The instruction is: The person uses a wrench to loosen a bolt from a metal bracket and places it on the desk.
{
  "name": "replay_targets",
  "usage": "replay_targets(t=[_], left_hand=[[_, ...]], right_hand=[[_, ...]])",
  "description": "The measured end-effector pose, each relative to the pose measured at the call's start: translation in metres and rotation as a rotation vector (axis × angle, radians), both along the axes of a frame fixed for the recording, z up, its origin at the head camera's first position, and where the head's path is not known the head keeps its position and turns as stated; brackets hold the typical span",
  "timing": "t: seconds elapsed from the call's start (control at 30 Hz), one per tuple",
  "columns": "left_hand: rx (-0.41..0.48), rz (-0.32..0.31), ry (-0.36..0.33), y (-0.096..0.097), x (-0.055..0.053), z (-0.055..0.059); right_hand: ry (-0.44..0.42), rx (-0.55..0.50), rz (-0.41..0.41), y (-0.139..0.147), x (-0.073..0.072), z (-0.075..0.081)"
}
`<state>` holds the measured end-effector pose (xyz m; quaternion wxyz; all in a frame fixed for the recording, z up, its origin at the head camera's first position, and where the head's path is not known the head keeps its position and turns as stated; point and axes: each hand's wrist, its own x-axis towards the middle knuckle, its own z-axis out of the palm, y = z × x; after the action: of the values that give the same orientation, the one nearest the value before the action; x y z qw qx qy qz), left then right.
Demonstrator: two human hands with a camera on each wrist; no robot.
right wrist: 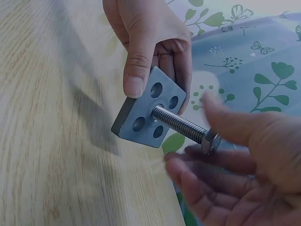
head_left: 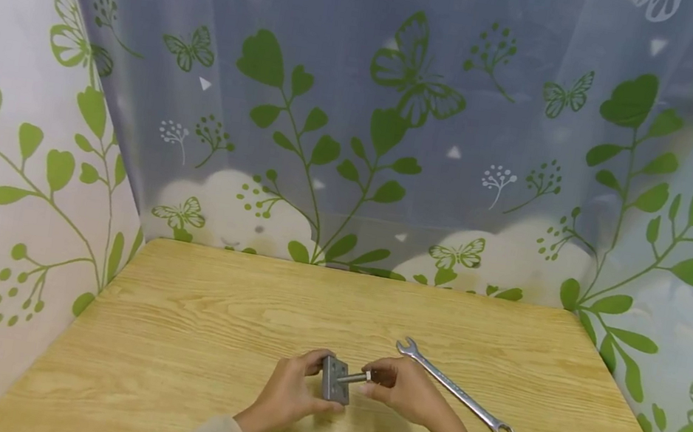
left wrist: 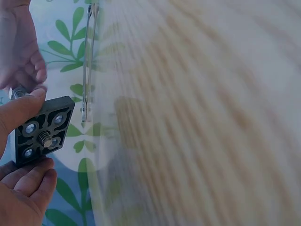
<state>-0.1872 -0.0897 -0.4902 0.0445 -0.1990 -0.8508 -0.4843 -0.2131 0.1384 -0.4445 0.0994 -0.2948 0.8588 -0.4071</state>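
Note:
My left hand (head_left: 293, 391) grips a grey square plate (right wrist: 153, 110) by its edges, thumb on one side and fingers on the opposite one. Several round holes surround the plate's centre, where a hex-head bolt (right wrist: 181, 123) passes through. Its threaded tip pokes out of the ribbed back face in the left wrist view. My right hand (head_left: 404, 389) is at the bolt's head end. In the right wrist view its blurred thumb is raised off the head, while the loosely bent fingers lie under and behind it; whether they touch it I cannot tell.
A combination wrench (head_left: 455, 390) lies slantwise on the wood-grain table (head_left: 206, 300), beyond and to the right of my right hand. A curtain (head_left: 336, 192) printed with leaves and butterflies hangs behind the table's far edge and along both sides.

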Motion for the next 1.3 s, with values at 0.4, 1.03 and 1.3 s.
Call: replay_targets(t=[0.4,1.03,1.3], left_hand=[[-0.005,0.003,0.013,-0.0008,-0.0002,0.0008],[0.008,0.030,-0.021,-0.0023,-0.0008,0.0044],[0.000,0.026,0.007,-0.0031,-0.0003,0.0009]], right_hand=[[-0.098,-0.033,-0.042,-0.0028,-0.0008,-0.0003],[0.050,-0.039,-0.017,0.0017,-0.0042,-0.0014],[-0.170,-0.093,-0.027,-0.0019,-0.0050,-0.0026]])
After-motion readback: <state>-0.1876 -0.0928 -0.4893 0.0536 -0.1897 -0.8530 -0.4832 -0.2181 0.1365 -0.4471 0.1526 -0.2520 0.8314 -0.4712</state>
